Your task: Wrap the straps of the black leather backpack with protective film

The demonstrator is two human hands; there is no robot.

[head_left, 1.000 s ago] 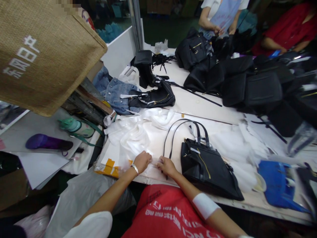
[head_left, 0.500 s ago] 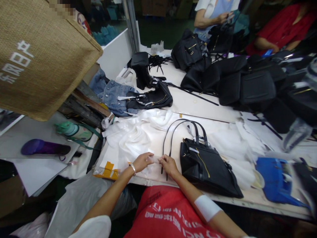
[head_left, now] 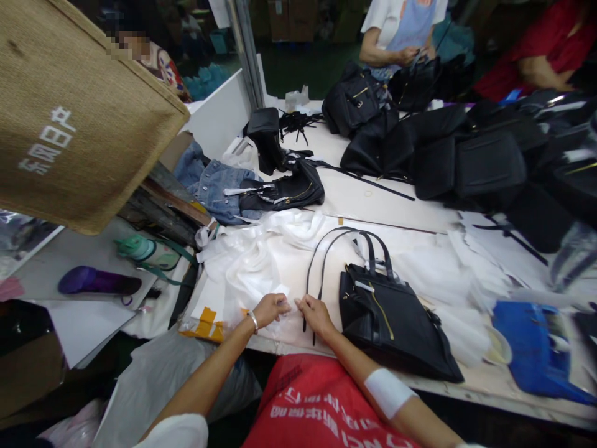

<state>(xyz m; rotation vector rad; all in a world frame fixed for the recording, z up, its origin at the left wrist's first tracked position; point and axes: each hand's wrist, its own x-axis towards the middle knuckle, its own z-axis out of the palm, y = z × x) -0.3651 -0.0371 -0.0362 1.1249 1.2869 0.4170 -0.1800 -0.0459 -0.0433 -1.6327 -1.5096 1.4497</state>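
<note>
Near the table's front edge, my left hand (head_left: pixel 272 310) is closed in a pinch on a thin translucent sheet (head_left: pixel 290 307). Close on its right, my right hand (head_left: pixel 314 313) pinches the other side of that sheet, beside two thin black straps. These straps loop up and over to a black handbag (head_left: pixel 394 317), which lies flat to the right of my right hand with its two handles pointing away from me. A gold zipper and a small white tag show on the bag. White tissue sheets (head_left: pixel 252 261) are heaped beyond my left hand.
Black bags (head_left: pixel 489 162) pile up at the back right, near two people. A blue basket (head_left: pixel 532 348) stands at the right. A denim garment (head_left: pixel 217 186), a purple bottle (head_left: pixel 97 281) and a hanging burlap bag (head_left: pixel 93 124) are at the left.
Both hands have drawn into tighter pinches on the thin sheet. The view has shifted slightly, and the person in the blue apron has lowered their hands to a black bag.
</note>
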